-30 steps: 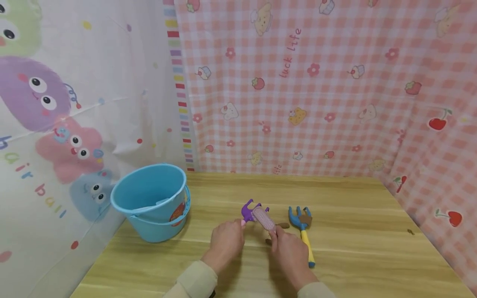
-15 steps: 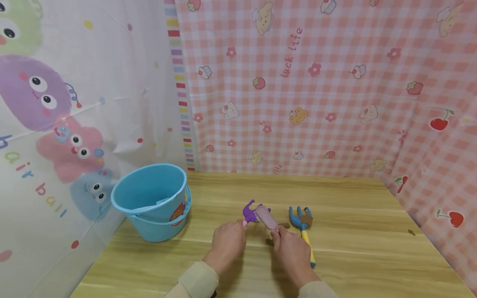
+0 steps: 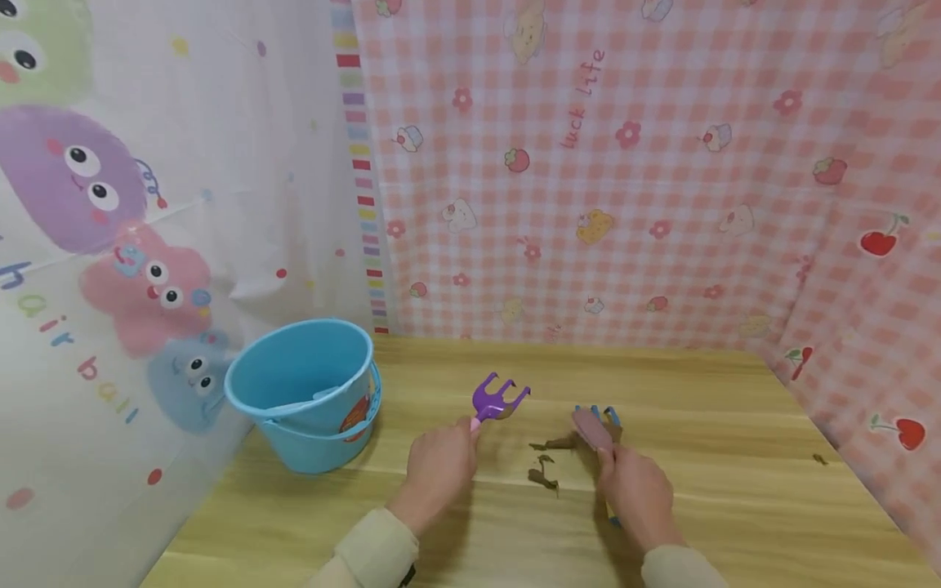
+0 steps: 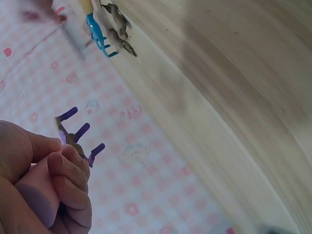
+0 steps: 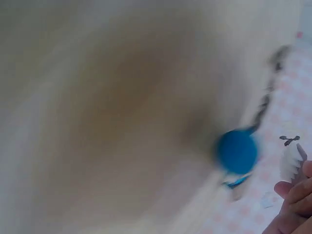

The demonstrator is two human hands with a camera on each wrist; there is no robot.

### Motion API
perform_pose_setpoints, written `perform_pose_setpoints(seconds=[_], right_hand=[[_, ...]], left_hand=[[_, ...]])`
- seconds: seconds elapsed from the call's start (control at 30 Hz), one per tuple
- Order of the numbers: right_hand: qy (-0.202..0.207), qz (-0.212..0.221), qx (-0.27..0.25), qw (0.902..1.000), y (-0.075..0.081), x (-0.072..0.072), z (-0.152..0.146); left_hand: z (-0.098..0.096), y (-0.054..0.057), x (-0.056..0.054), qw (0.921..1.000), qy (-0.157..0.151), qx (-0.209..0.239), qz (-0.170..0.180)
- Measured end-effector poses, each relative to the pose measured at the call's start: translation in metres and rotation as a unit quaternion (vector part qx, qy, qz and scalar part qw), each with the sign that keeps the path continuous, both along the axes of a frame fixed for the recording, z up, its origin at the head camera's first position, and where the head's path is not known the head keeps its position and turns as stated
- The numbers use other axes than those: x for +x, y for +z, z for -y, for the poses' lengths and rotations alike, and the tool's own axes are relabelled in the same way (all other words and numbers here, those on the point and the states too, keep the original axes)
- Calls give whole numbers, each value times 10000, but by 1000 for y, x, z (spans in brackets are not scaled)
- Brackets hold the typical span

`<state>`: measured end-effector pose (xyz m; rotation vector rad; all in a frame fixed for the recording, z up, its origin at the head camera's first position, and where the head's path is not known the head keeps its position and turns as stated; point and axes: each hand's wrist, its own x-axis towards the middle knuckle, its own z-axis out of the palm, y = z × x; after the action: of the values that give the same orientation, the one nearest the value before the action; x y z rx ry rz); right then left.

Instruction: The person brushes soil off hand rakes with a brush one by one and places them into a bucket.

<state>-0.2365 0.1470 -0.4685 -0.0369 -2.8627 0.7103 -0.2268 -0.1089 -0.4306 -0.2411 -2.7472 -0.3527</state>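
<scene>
In the head view my left hand point(image 3: 439, 472) grips the pink handle of a toy hand rake point(image 3: 488, 403). Its purple three-tined head points away from me, and brown muddy stuff clings to it in the left wrist view. A pink brush point(image 3: 590, 430) is held by its handle in my right hand point(image 3: 639, 494); white bristles point(image 5: 292, 162) show in the right wrist view. Beneath the brush lies a second rake with blue tines point(image 4: 100, 38) and a yellow handle, mostly covered by brush and hand. Brown clumps point(image 3: 542, 478) lie on the wood between my hands.
A light blue bucket point(image 3: 312, 445) stands at the left of the wooden table point(image 3: 691, 392), with something light blue inside it. Patterned cloths point(image 3: 559, 188) hang behind and at both sides. A small brown bit point(image 3: 819, 459) lies near the right edge.
The brush has moved right, away from the purple rake, and is now over the blue rake. My left hand has shifted slightly left and the purple tines reach farther away. The brown clumps are uncovered.
</scene>
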Motion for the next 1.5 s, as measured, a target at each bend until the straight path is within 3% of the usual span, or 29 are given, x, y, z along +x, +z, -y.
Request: perform_pose_setpoints(seconds=[0.1, 0.23, 0.47, 0.63, 0.8, 1.03, 1.27, 1.5], right_hand=[[226, -162, -414, 9988, 7, -1, 7], [321, -401, -647, 9966, 15, 5, 24], [722, -1131, -327, 9904, 19, 10, 49], [494, -1022, 24, 9935, 11, 8, 44], [339, -998, 104, 9944, 13, 7, 37], [1058, -1618, 257, 9808, 15, 16, 57], [724, -1400, 443, 9865, 10, 20, 55], [577, -1175, 372, 9907, 11, 17, 51]], left_hand=[[0, 1, -3, 9999, -34, 15, 160], [-4, -6, -2, 9991, -82, -87, 411], [-12, -8, -3, 9995, -175, -112, 225], [-13, -6, -3, 9992, -157, -188, 313], [-12, -7, -3, 9987, -40, -275, 424], [-15, -9, -4, 9987, -113, -377, 331], [-11, -10, -4, 9981, 58, -395, 465], [-10, -9, -3, 9986, -42, -343, 397]])
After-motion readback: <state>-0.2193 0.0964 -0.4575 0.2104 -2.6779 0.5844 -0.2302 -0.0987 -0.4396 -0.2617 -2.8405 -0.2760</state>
